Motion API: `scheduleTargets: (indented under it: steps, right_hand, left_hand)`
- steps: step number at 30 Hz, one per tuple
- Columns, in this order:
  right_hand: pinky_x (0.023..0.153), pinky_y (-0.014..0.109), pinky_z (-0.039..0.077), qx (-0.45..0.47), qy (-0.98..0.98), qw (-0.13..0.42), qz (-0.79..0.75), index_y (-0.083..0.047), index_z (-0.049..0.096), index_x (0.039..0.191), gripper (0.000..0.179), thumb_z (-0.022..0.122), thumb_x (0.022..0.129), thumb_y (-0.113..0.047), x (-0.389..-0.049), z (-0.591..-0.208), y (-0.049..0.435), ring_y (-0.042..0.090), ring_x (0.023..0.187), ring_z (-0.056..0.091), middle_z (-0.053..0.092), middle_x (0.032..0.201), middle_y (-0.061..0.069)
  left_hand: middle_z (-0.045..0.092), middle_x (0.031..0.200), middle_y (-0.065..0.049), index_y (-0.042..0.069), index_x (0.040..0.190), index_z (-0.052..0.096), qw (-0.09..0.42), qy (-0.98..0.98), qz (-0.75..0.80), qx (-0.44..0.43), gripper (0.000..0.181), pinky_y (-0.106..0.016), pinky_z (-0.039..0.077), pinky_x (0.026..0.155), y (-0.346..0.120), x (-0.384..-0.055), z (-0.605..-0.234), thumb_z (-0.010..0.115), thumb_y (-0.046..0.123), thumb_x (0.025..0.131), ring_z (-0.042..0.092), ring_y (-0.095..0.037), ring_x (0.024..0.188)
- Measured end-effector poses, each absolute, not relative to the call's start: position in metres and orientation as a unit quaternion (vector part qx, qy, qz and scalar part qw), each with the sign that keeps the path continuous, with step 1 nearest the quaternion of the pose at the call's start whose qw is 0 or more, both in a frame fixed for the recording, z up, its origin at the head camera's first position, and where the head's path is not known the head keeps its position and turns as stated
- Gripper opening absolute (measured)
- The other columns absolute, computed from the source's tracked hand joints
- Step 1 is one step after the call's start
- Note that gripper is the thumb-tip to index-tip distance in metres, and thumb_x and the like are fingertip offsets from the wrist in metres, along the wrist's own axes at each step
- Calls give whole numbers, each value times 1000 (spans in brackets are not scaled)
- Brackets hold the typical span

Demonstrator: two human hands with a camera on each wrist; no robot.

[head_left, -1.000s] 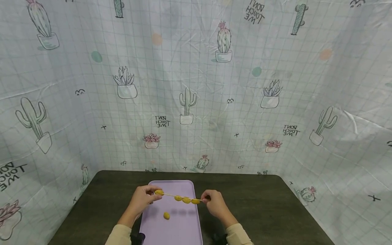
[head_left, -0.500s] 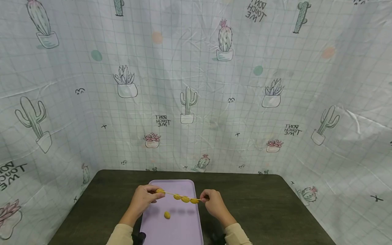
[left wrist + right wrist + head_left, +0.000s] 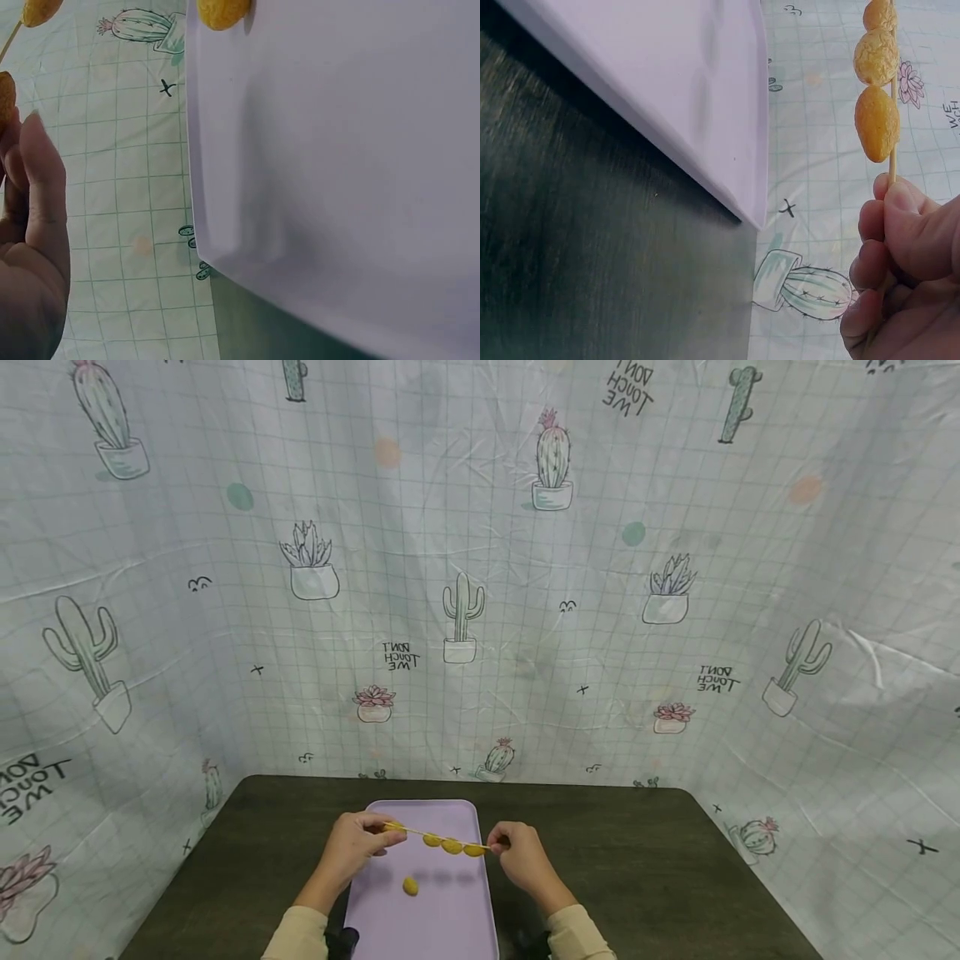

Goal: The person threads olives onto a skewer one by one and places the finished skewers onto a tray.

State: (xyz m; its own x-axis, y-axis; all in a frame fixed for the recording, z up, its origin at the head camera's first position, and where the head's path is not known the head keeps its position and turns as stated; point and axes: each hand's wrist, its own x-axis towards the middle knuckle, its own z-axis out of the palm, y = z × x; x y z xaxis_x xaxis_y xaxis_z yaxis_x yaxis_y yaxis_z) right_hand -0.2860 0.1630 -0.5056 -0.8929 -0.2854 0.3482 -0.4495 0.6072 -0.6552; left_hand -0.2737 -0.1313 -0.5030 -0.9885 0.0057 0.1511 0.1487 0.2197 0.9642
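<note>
A thin wooden skewer (image 3: 892, 171) is held nearly level above a lilac tray (image 3: 420, 935). Threaded on it are several small yellow potato-like pieces (image 3: 876, 124), wrinkled and golden. My left hand (image 3: 352, 846) pinches the leftmost piece (image 3: 395, 827) between thumb and fingers, partly covering it. A short bare stretch of stick separates that piece from the others, which sit together near the right end. My right hand (image 3: 523, 857) grips the skewer's right end, thumb pressed on the stick just below the last piece. One loose yellow piece (image 3: 410, 886) lies on the tray.
The tray rests on a dark wooden table (image 3: 637, 877), its raised rim running between both forearms. A white curtain (image 3: 480, 543) printed with cacti hangs behind the table and along both sides.
The left hand and its pinched piece have shifted slightly right, narrowing the bare gap on the skewer. The right hand has drifted a little left. The loose piece stays on the tray.
</note>
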Motion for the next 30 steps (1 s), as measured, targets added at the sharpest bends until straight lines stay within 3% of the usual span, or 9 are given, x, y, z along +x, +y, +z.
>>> scheduleTargets:
  steps: [8, 30]
  right_hand:
    - [56, 25, 44, 201, -891, 105, 392, 0, 68, 80, 20, 63, 83, 19, -284, -503, 160, 11, 65, 48, 61, 75, 1]
    - [55, 24, 42, 194, -889, 129, 394, -4, 68, 75, 23, 65, 81, 18, -289, -498, 155, 9, 63, 47, 59, 71, -2]
  left_hand:
    - [71, 92, -6, -3, 104, 77, 39, -762, -644, -61, 34, -34, 61, 72, -130, -277, -505, 88, 18, 79, 72, -21, 84]
    - [70, 101, -6, 2, 95, 80, 40, -763, -643, -50, 28, -31, 60, 71, -124, -283, -502, 89, 22, 79, 69, -20, 87]
